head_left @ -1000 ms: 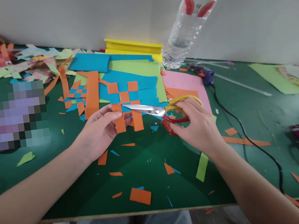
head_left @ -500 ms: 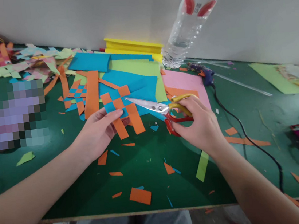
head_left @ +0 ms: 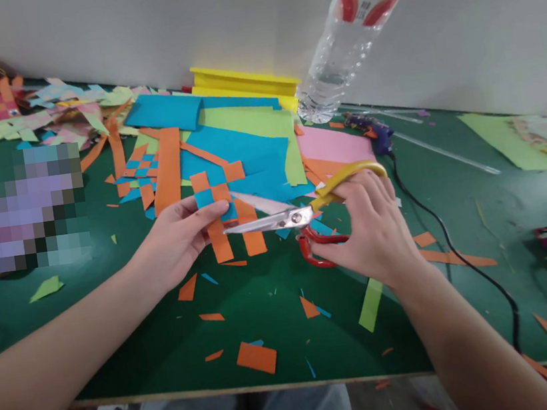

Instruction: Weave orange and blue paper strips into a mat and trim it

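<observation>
Between the thumb and fingers of my left hand (head_left: 177, 238) is a small piece of woven paper (head_left: 222, 194), orange and blue strips crossing in a check, with two orange tails hanging down. My right hand (head_left: 371, 219) grips a pair of scissors (head_left: 298, 217) with one yellow and one red handle. Their blades stand apart and point left, the lower one passing over the orange tails. A second checked woven piece (head_left: 142, 175) lies on the table behind my left hand. Near it rests a wide orange strip (head_left: 168, 172).
Blue paper sheets (head_left: 246, 148) and a folded yellow sheet (head_left: 245, 84) lie at the back. A clear plastic bottle (head_left: 334, 56) stands behind them. To the right, a glue gun (head_left: 378, 134) trails a black cord (head_left: 452, 242). Paper scraps (head_left: 257, 358) litter the green table (head_left: 173, 359).
The scissors have opened, and their blades now reach across the woven paper's tails. My left hand's paper has turned slightly more upright and shifted a little right.
</observation>
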`<state>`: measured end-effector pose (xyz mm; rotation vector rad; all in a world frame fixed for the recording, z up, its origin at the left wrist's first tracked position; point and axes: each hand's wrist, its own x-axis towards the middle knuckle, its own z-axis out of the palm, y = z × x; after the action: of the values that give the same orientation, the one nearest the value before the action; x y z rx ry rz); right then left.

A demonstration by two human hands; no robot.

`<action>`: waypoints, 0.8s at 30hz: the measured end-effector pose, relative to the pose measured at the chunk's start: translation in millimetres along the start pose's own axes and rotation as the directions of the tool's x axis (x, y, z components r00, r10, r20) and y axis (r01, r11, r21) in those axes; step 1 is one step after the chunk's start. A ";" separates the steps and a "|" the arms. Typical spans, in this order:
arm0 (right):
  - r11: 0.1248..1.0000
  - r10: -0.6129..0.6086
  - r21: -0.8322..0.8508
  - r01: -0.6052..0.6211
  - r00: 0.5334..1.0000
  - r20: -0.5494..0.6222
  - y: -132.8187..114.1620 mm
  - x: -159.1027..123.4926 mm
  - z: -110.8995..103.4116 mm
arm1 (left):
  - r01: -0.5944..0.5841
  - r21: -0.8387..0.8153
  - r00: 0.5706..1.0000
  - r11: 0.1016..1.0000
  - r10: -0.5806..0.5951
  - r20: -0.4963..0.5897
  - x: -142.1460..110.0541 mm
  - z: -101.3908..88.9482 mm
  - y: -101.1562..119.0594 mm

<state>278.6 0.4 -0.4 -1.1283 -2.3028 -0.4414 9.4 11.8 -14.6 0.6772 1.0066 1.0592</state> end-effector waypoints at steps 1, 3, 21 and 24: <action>0.999 -0.028 -0.022 0.027 1.000 -0.008 0.1 0.3 -0.3 | 0.012 -0.006 1.000 1.000 -0.012 0.027 -0.1 0.1 0.2; 0.997 -0.065 -0.048 0.064 0.998 -0.013 0.2 0.8 -0.7 | 0.035 -0.017 0.998 0.999 -0.034 0.058 -1.0 1.3 1.1; 0.988 -0.120 -0.100 0.118 0.993 -0.018 3.6 0.6 -1.3 | 0.044 0.059 0.997 0.997 -0.047 0.062 -1.5 -0.8 2.3; 0.984 -0.134 -0.120 0.131 0.991 -0.020 4.4 0.3 -1.3 | 0.037 0.065 0.994 0.997 -0.044 0.100 -0.3 -3.1 1.2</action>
<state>282.4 2.6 1.1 -1.0201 -2.3628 -0.6484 6.1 11.9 -14.8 0.7513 0.9650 0.9519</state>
